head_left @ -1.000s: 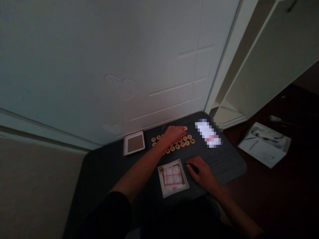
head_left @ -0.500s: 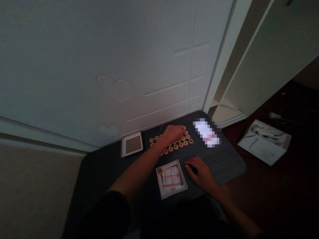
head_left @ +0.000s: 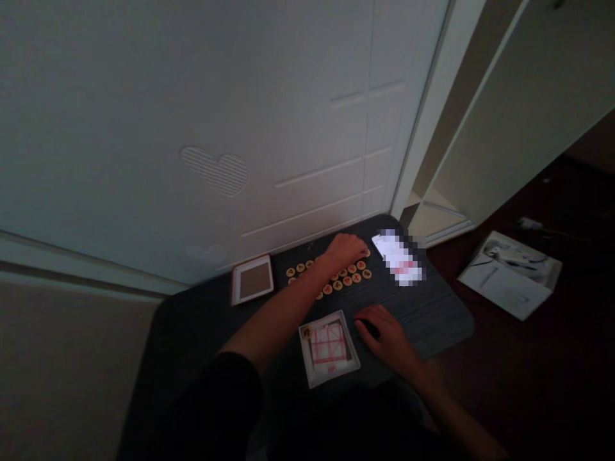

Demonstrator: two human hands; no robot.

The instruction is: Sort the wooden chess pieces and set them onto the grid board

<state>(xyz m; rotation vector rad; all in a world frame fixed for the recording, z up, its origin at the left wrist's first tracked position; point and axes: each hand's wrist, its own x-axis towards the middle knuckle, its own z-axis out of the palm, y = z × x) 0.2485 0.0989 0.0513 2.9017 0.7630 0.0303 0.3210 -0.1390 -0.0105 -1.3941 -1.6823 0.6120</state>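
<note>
My left hand (head_left: 346, 248) reaches over the far right end of several round wooden game discs (head_left: 331, 278) laid in rows on a dark table (head_left: 206, 320). Its fingers curl down onto the discs; what they grip is hidden. My right hand (head_left: 384, 333) rests on the table with fingers bent, just right of a white square box (head_left: 329, 346) holding a red-lined grid board. One disc (head_left: 307, 331) lies in the box's upper left corner.
A square box lid (head_left: 252, 280) lies left of the discs. A blurred white item (head_left: 398, 257) sits at the table's far right. A white door (head_left: 216, 128) stands behind. A white packet (head_left: 509, 274) lies on the dark floor at right.
My left hand has slid right along the rows of discs toward the blurred white item. My right hand stays beside the box. The view shifted slightly.
</note>
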